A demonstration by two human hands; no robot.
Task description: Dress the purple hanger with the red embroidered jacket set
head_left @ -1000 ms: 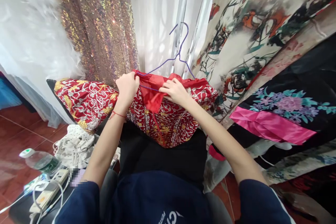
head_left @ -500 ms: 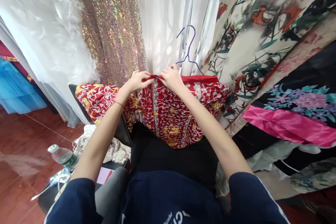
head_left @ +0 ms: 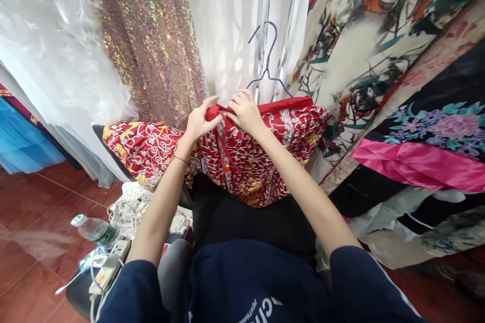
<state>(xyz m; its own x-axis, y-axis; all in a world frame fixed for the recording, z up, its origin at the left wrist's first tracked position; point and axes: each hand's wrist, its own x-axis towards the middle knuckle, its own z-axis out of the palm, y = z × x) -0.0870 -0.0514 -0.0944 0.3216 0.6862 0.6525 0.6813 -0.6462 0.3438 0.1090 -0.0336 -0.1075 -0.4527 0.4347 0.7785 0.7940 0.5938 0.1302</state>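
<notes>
Embroidered red garment [head_left: 252,174]: hangs below and between the two grips, its deep red ground covered in winding silver scrollwork, with gold motifs clustered toward the pointed lower edge.
Red band [head_left: 286,106]: plain and smooth along the top, running rightward from the right grip, bunched between both grips.
Red cord [head_left: 227,154]: dangles just below the grips, over the embroidery.
Matching cloth [head_left: 142,149]: left of the left grip, same silver and gold pattern.
Left grip [head_left: 197,123]: thumb and forefinger parted around the band's bunched end; cannot tell whether they press on it.
Right grip [head_left: 246,115]: fingertips pinching the band, near the left fingertips.
Purple wire hanger [head_left: 269,55]: beyond the right grip, hook upward, lower part hidden behind the garment.
Black cloth [head_left: 250,227]: below both grips, under the garment's point.
</notes>
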